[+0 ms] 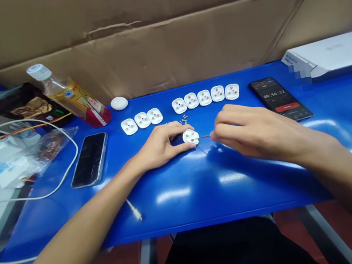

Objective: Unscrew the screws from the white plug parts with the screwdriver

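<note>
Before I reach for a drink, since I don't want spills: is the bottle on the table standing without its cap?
No, the bottle has its white cap on.

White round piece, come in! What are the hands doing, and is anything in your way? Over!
Left hand gripping white round piece. Right hand holding thin tool, tip at piece. Loose screws close beyond it. Over.

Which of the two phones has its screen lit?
The right-hand phone, near the white box: its screen shows 00:56:22 and a red button, while the left-hand phone has a dark screen.
</note>
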Demonstrator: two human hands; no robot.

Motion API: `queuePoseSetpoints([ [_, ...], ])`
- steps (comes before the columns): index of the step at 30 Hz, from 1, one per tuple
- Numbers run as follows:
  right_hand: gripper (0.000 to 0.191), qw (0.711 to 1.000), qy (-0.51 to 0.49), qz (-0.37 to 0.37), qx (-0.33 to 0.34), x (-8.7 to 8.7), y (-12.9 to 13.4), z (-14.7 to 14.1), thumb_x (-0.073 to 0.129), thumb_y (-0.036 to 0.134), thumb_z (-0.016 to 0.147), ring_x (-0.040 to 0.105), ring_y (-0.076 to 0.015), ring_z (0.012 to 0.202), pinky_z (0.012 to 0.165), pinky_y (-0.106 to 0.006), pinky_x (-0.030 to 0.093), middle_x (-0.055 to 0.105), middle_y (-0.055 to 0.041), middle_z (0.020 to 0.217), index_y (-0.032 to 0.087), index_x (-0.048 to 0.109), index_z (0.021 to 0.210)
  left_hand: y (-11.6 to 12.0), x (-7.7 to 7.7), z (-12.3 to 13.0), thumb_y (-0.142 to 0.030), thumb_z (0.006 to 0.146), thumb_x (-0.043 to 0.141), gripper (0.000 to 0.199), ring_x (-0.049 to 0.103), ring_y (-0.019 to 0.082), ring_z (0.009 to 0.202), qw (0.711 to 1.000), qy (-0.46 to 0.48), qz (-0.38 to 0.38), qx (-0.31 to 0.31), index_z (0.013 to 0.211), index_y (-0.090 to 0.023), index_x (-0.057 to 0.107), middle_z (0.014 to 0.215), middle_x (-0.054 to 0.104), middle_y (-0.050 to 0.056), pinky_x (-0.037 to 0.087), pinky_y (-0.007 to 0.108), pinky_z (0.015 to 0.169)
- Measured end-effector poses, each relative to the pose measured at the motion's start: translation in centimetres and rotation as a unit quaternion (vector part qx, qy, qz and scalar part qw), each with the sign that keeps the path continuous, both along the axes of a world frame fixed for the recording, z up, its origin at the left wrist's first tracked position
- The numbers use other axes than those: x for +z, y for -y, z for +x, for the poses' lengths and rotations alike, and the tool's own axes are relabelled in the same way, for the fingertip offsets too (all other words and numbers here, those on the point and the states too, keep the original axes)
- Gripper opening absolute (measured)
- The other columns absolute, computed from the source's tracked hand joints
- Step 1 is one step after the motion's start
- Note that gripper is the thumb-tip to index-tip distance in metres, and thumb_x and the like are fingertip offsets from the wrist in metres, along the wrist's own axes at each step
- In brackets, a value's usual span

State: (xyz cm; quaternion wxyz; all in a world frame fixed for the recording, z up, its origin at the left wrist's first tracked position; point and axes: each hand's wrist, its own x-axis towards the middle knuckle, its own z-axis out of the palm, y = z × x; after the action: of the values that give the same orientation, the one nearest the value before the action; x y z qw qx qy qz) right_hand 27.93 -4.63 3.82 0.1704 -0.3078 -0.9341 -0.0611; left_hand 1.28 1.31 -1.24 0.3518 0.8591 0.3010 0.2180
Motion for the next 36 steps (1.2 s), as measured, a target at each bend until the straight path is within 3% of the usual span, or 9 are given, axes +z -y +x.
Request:
queuePoseSetpoints([
  [4, 0.022, 0.998, -0.045, -0.034, -0.028, -0.2, -0.1, -0.2, 0.053, 0.036, 0.107, 0.067, -0.0257, 0.089, 0.075, -0.037, 0.048, 0.073, -0.0114, 0.100, 0.019, 0.065, 0.103, 0.0, 0.1, 0.0, -0.048, 0.095, 0.073, 0.036, 0.065, 0.020, 0.089, 1.000, -0.001, 0.002, -0.002, 0.120, -0.022, 0.077, 0.110, 0.076, 0.006, 0.050, 0.032, 0.085],
  [8, 0.039, 0.991, -0.009, 0.030, -0.130, -0.8, 0.1, -0.2, 0.046, 0.046, 0.109, 0.055, -0.0212, 0.054, 0.054, -0.037, 0.030, 0.065, -0.0042, 0.064, 0.019, 0.064, 0.088, 0.0, 0.2, 0.1, -0.047, 0.095, 0.073, 0.035, 0.065, 0.019, 0.088, 1.000, -0.004, 0.004, 0.001, 0.119, -0.022, 0.077, 0.110, 0.075, 0.005, 0.050, 0.031, 0.085],
  [11, 0.038, 0.994, 0.027, 0.031, -0.102, -0.6, 0.3, 0.0, 0.046, 0.041, 0.110, 0.052, -0.0198, 0.054, 0.055, -0.037, 0.029, 0.061, -0.0031, 0.064, 0.021, 0.061, 0.082, 0.1, 0.2, 0.1, -0.048, 0.095, 0.073, 0.035, 0.065, 0.019, 0.087, 1.000, -0.007, 0.000, 0.002, 0.118, -0.022, 0.077, 0.110, 0.075, 0.005, 0.051, 0.032, 0.086],
  [15, 0.022, 0.999, 0.016, -0.037, -0.007, 0.4, 0.4, 0.0, 0.046, 0.014, 0.104, 0.062, -0.0226, 0.083, 0.069, -0.035, 0.043, 0.070, -0.0080, 0.097, 0.022, 0.064, 0.095, 0.0, 0.1, 0.1, -0.047, 0.096, 0.072, 0.033, 0.065, 0.020, 0.088, 1.000, -0.004, 0.009, 0.004, 0.117, -0.021, 0.077, 0.108, 0.075, 0.006, 0.050, 0.032, 0.085],
  [17, 0.023, 0.999, -0.010, -0.048, 0.018, 0.5, 0.4, -0.1, 0.045, 0.013, 0.103, 0.063, -0.0238, 0.090, 0.072, -0.036, 0.047, 0.070, -0.0090, 0.107, 0.023, 0.065, 0.100, 0.0, 0.1, 0.0, -0.046, 0.096, 0.072, 0.033, 0.066, 0.020, 0.089, 1.000, -0.003, 0.014, 0.005, 0.117, -0.022, 0.077, 0.108, 0.075, 0.006, 0.050, 0.031, 0.085],
  [22, 0.025, 0.995, -0.075, -0.032, -0.055, -0.6, 0.1, -0.3, 0.052, 0.039, 0.107, 0.069, -0.0271, 0.086, 0.071, -0.040, 0.054, 0.073, -0.0101, 0.099, 0.019, 0.060, 0.120, 0.0, 0.2, 0.0, -0.046, 0.097, 0.072, 0.035, 0.065, 0.019, 0.086, 1.000, -0.006, 0.015, -0.001, 0.122, -0.023, 0.077, 0.105, 0.075, 0.005, 0.049, 0.031, 0.083],
  [28, 0.020, 0.989, -0.128, -0.067, 0.030, -0.9, 0.0, -0.4, 0.052, 0.018, 0.102, 0.068, -0.0281, 0.106, 0.088, -0.043, 0.057, 0.070, -0.0140, 0.116, 0.020, 0.057, 0.121, 0.0, 0.1, -0.1, -0.049, 0.096, 0.072, 0.038, 0.064, 0.020, 0.087, 0.999, -0.017, 0.033, 0.007, 0.123, -0.022, 0.076, 0.103, 0.074, 0.005, 0.048, 0.031, 0.081],
  [33, 0.020, 0.991, -0.124, -0.028, -0.051, -1.1, -0.1, -0.4, 0.056, 0.029, 0.104, 0.073, -0.0271, 0.088, 0.075, -0.040, 0.057, 0.075, -0.0101, 0.100, 0.018, 0.060, 0.120, 0.0, 0.2, -0.1, -0.046, 0.096, 0.072, 0.036, 0.062, 0.019, 0.085, 0.999, -0.020, 0.026, 0.005, 0.123, -0.022, 0.075, 0.105, 0.074, 0.005, 0.047, 0.030, 0.078],
  [36, 0.019, 0.990, -0.137, -0.035, -0.023, -1.2, -0.1, -0.3, 0.055, 0.017, 0.098, 0.072, -0.0266, 0.094, 0.078, -0.039, 0.057, 0.075, -0.0104, 0.103, 0.019, 0.060, 0.117, 0.0, 0.2, -0.1, -0.047, 0.096, 0.072, 0.036, 0.059, 0.017, 0.080, 0.999, -0.016, 0.027, 0.005, 0.121, -0.021, 0.076, 0.100, 0.073, 0.005, 0.044, 0.029, 0.073],
])
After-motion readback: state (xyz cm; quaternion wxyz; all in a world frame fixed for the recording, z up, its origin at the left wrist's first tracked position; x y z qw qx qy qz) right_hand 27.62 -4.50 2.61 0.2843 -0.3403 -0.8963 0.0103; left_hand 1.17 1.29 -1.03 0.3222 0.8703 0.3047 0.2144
